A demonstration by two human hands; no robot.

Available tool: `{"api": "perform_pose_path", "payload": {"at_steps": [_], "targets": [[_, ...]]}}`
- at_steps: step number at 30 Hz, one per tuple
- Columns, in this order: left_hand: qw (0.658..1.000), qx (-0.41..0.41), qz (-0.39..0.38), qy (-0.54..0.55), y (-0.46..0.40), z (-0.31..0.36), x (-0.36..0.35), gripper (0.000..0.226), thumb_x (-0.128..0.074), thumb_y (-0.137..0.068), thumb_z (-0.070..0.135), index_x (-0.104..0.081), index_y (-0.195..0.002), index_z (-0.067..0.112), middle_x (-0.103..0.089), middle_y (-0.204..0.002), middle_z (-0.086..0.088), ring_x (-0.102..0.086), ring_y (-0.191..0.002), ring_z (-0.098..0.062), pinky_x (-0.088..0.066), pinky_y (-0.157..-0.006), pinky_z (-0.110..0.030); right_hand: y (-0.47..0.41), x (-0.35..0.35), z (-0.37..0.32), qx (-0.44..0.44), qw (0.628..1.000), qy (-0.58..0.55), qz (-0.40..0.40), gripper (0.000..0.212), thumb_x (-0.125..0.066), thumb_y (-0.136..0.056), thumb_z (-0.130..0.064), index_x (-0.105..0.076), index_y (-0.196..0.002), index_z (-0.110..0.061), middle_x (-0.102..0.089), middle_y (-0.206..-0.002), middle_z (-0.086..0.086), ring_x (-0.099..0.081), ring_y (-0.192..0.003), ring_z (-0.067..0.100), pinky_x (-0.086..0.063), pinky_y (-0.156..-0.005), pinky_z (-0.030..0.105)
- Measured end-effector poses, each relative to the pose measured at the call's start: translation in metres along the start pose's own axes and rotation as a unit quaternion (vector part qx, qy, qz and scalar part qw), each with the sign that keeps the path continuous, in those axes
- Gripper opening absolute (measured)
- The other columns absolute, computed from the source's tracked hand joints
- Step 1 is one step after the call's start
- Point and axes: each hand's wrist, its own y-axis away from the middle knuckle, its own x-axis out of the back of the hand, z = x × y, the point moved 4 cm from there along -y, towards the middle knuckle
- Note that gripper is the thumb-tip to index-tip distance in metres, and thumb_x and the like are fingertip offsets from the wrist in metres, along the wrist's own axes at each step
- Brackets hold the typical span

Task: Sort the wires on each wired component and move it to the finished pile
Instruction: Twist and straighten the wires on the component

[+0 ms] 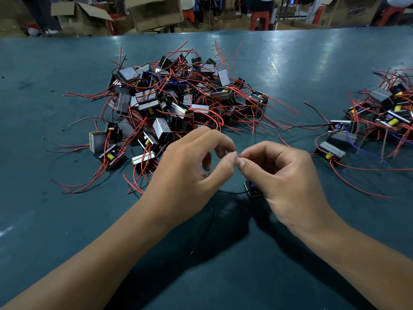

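A large heap of small wired components [176, 101], grey blocks with red, black and blue leads, lies mid-table. A smaller pile of the same parts [377, 117] sits at the right edge. One component [251, 189] hangs just under my right hand [288, 173], mostly hidden by it. My right thumb and forefinger pinch a red wire tip [240, 155]. My left hand [192, 166] meets it fingertip to fingertip and pinches the same wire end. A thin black lead [210, 220] trails down from the component over the table.
The dark green table [67, 220] runs to a far edge, behind which stand cardboard boxes [154, 12] and red stools [259, 19]. Loose red leads fan out around both piles.
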Motion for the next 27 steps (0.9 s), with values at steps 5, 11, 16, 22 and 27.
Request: {"api": "perform_pose_path", "payload": {"at_steps": [5, 11, 16, 22, 27], "targets": [[0.999, -0.032, -0.006, -0.035, -0.003, 0.005, 0.002, 0.011, -0.064, -0.093, 0.028, -0.066, -0.086, 0.020, -0.055, -0.083, 0.010, -0.054, -0.072, -0.017, -0.043, -0.059, -0.034, 0.004, 0.000, -0.007, 0.026, 0.999, 0.043, -0.021, 0.007, -0.072, -0.081, -0.020, -0.072, -0.076, -0.015, -0.061, -0.060, 0.010, -0.045, -0.051, 0.022, -0.037, -0.048, 0.034], [0.999, -0.015, -0.021, -0.023, -0.004, 0.010, 0.006, 0.014, -0.064, -0.090, 0.028, -0.065, -0.079, 0.019, -0.053, -0.075, 0.011, -0.053, -0.068, -0.016, -0.038, -0.058, -0.027, 0.004, 0.000, -0.010, 0.046, 0.995, 0.078, -0.030, 0.006, -0.070, -0.080, -0.020, -0.071, -0.075, -0.018, -0.057, -0.056, -0.006, -0.045, -0.050, 0.007, -0.036, -0.048, 0.025], [0.996, -0.010, -0.088, -0.022, -0.008, 0.010, 0.010, 0.014, -0.063, -0.092, 0.028, -0.063, -0.082, 0.017, -0.053, -0.076, 0.011, -0.049, -0.068, -0.007, -0.032, -0.060, -0.012, 0.005, 0.000, -0.015, 0.101, 0.980, 0.166, -0.038, 0.007, -0.071, -0.081, -0.011, -0.073, -0.080, -0.018, -0.064, -0.065, -0.009, -0.054, -0.056, 0.004, -0.041, -0.055, 0.015], [0.991, 0.007, -0.130, -0.022, -0.006, 0.012, 0.007, 0.012, -0.057, -0.096, 0.023, -0.056, -0.084, 0.020, -0.048, -0.077, 0.013, -0.046, -0.070, 0.001, -0.034, -0.063, -0.008, 0.005, -0.002, -0.017, 0.110, 0.978, 0.172, -0.044, 0.005, -0.070, -0.080, -0.014, -0.072, -0.077, -0.018, -0.063, -0.064, -0.010, -0.052, -0.055, 0.006, -0.043, -0.052, 0.023], [0.990, 0.047, -0.134, 0.001, -0.004, 0.009, 0.006, 0.015, -0.059, -0.099, 0.020, -0.058, -0.084, 0.019, -0.051, -0.077, 0.009, -0.048, -0.072, -0.004, -0.033, -0.063, -0.011, 0.006, -0.005, -0.016, 0.102, 0.980, 0.163, -0.047, 0.005, -0.069, -0.080, -0.017, -0.071, -0.076, -0.017, -0.060, -0.062, -0.012, -0.046, -0.052, 0.003, -0.040, -0.050, 0.022]]}}
